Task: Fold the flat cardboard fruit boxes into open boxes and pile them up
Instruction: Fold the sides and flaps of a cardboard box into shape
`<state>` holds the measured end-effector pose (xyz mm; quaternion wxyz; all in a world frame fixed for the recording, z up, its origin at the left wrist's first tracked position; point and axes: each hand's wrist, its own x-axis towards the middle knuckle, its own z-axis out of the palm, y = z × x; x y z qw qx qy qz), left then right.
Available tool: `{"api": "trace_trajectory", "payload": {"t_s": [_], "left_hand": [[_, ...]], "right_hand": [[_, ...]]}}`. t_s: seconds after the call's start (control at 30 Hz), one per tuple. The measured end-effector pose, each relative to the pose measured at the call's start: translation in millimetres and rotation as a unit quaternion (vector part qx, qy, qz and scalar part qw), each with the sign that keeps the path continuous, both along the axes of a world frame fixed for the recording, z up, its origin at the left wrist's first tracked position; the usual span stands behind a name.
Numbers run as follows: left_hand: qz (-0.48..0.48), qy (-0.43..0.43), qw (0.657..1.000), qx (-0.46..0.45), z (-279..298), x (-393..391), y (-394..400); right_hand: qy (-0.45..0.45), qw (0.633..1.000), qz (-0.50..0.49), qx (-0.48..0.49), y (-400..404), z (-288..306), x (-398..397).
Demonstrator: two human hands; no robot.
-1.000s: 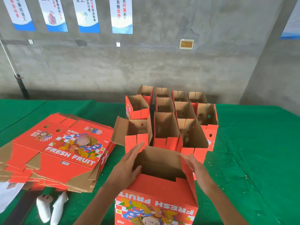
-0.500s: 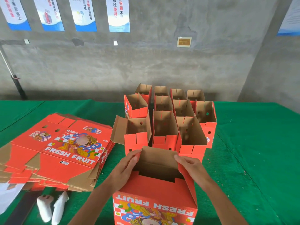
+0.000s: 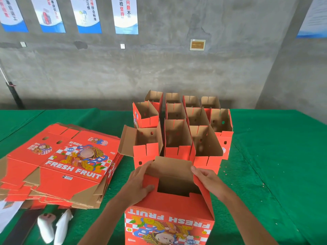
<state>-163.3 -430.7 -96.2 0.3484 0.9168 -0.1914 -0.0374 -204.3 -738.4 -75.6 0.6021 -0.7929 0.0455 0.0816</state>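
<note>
Green table (image 3: pixel 265 156): both hands (image 3: pixel 139 183) grip the orange box's (image 3: pixel 169 206) opposite top flaps.

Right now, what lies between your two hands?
In the head view, the box being folded: its open mouth and upright brown back flap sit between the left hand and right hand, each gripping a side flap.

Both forearms reach up from the bottom edge — left hand (image 3: pixel 139 183) curled, thumb tucked; right hand (image 3: pixel 208 181) pinching, lower centre.
</note>
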Motion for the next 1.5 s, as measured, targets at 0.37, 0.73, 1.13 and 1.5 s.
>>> {"api": "trace_trajectory", "payload": {"t_s": [0.37, 0.73, 1.13, 1.5], "left_hand": [[0.150, 0.025, 0.975, 0.163, -3, 14, -7], [0.127, -0.011, 0.991, 0.037, -20, 19, -13], [0.013, 0.006, 0.986, 0.168, -10, 7, -6], [0.116, -0.034, 0.966, 0.229, -11, 1, -25]], "right_hand": [[0.090, 0.990, 0.096, 0.057, -21, 2, 0], [-0.039, 0.998, -0.005, 0.040, 8, -23, -13], [-0.035, 0.991, 0.070, -0.109, 11, -28, -11], [-0.043, 0.987, -0.136, -0.079, 27, -32, -7]]}}
